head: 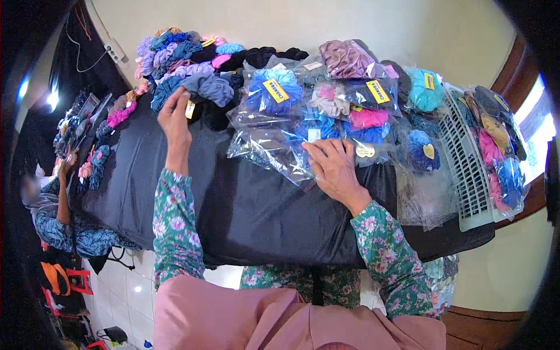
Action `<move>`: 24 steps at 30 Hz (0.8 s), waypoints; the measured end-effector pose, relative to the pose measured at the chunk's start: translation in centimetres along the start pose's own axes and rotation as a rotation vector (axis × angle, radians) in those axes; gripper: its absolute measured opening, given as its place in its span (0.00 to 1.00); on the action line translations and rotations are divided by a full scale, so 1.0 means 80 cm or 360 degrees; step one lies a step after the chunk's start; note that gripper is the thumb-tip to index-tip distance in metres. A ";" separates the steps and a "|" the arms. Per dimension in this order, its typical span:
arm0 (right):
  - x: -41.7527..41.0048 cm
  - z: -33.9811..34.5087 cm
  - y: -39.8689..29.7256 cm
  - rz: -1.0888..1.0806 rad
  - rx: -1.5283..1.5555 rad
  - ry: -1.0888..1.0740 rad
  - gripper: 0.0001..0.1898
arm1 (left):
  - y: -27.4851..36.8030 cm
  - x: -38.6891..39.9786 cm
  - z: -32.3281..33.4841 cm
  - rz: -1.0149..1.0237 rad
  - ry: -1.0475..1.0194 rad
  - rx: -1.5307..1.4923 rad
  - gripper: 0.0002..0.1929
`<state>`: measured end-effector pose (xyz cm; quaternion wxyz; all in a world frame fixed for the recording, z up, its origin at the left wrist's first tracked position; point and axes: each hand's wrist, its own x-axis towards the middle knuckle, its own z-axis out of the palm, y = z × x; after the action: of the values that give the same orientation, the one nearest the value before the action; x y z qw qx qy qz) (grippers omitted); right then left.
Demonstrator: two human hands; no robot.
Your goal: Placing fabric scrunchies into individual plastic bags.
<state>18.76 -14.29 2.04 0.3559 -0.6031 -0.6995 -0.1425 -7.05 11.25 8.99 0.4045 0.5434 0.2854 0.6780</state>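
Observation:
My left hand (174, 114) pinches a grey-blue fabric scrunchie (209, 89) between thumb and fingertips, over the loose scrunchies at the back of the table. A yellow label (189, 109) shows just below it. My right hand (336, 168) lies palm down on the near edge of the packed scrunchies, touching a clear plastic bag (286, 151). Whether its fingers grip the bag cannot be made out. Beyond that hand are bagged scrunchies: a blue one (274, 91), a grey-beige one (329, 101) and a pink one (368, 117).
A pile of loose scrunchies (168, 52) stands against the wall at the back left. Along the right lies a grey plastic basket (468, 162), with bagged scrunchies beyond it. Black cloth (280, 223) covers the table. Another person (74, 218) sits at the left end beside more scrunchies.

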 end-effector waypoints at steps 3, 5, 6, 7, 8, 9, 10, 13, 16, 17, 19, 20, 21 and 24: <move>0.002 0.002 0.000 -0.0028 0.0089 0.0078 0.17 | 0.046 -0.022 -0.032 0.0101 0.0056 -0.0038 0.13; 0.005 -0.002 0.001 -0.0052 0.0125 0.0175 0.15 | 0.069 -0.046 -0.040 0.0007 0.0067 -0.0166 0.13; 0.006 -0.003 0.004 -0.0030 0.0188 0.0291 0.14 | 0.082 -0.058 -0.042 -0.0077 0.0080 -0.0300 0.14; 0.007 -0.005 0.003 -0.0007 0.0255 0.0404 0.13 | 0.089 -0.071 -0.044 -0.0080 0.0081 -0.0291 0.14; 0.007 -0.008 0.003 0.0031 0.0265 0.0468 0.11 | 0.095 -0.083 -0.043 -0.0203 -0.0039 -0.0463 0.16; 0.006 -0.012 0.006 0.0035 0.0263 0.0470 0.11 | 0.099 -0.093 -0.039 -0.0325 -0.0164 -0.0642 0.17; 0.007 -0.011 0.007 0.0091 0.0320 0.0600 0.11 | 0.095 -0.104 -0.035 -0.0372 -0.0234 -0.0730 0.19; 0.005 -0.008 0.015 0.0218 0.0392 0.0812 0.11 | 0.096 -0.152 0.016 -0.0643 -0.0304 -0.0782 0.17; 0.010 -0.014 0.008 0.0533 0.0805 0.0978 0.12 | 0.055 -0.190 0.050 -0.0825 -0.0412 -0.0697 0.11; 0.010 -0.019 0.006 0.0536 0.0792 0.0981 0.12 | 0.052 -0.207 0.067 -0.0893 -0.0511 -0.0662 0.09; 0.016 -0.028 0.003 0.0715 0.0942 0.1015 0.13 | 0.036 -0.221 0.089 -0.0487 -0.0951 -0.0142 0.11; 0.015 -0.023 0.008 0.0721 0.1064 0.1044 0.14 | 0.026 -0.223 0.091 -0.0238 -0.1024 -0.0010 0.11; 0.016 -0.023 0.010 0.0722 0.1055 0.1056 0.14 | 0.024 -0.222 0.092 0.0013 -0.1089 0.0131 0.11; 0.019 -0.022 0.013 0.0359 0.0409 0.1008 0.15 | 0.026 -0.210 0.091 -0.0169 -0.1201 -0.0148 0.13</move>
<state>20.29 -14.00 4.07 0.6415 -0.5527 -0.4957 -0.1931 0.90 -4.63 3.96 0.5399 0.7202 0.1133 0.4207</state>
